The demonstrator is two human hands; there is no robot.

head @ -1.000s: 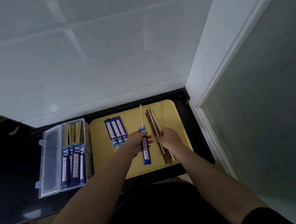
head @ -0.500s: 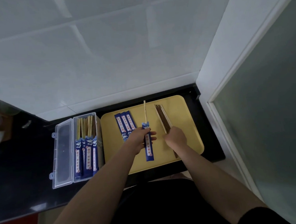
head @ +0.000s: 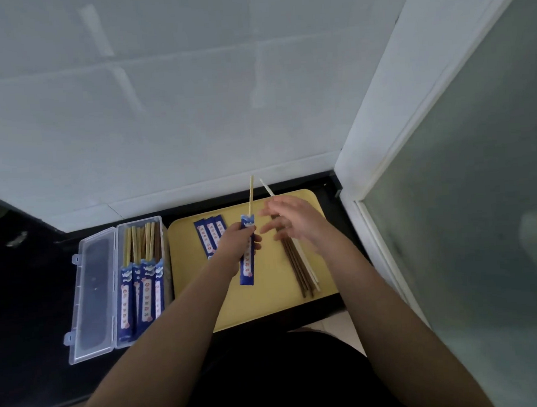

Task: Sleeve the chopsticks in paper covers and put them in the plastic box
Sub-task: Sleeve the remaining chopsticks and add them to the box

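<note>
On the black tabletop [head: 31,296], the plastic box [head: 115,291] is light and stiff. Left hand [head: 236,241] grips 1 flimsy paper cover [head: 247,264] mid-length, 1 light chopstick [head: 251,193] inside; right hand [head: 293,220] blurred, grip unclear.

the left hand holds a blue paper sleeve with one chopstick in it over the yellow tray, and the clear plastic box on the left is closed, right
Not quite: the head view shows the clear plastic box open, lid laid flat to its left. The left hand does hold the blue paper sleeve with one pale chopstick over the yellow tray.

Right hand [head: 297,225] — up off the loose chopsticks [head: 299,264], white chopstick [head: 267,187] now raised.
</note>
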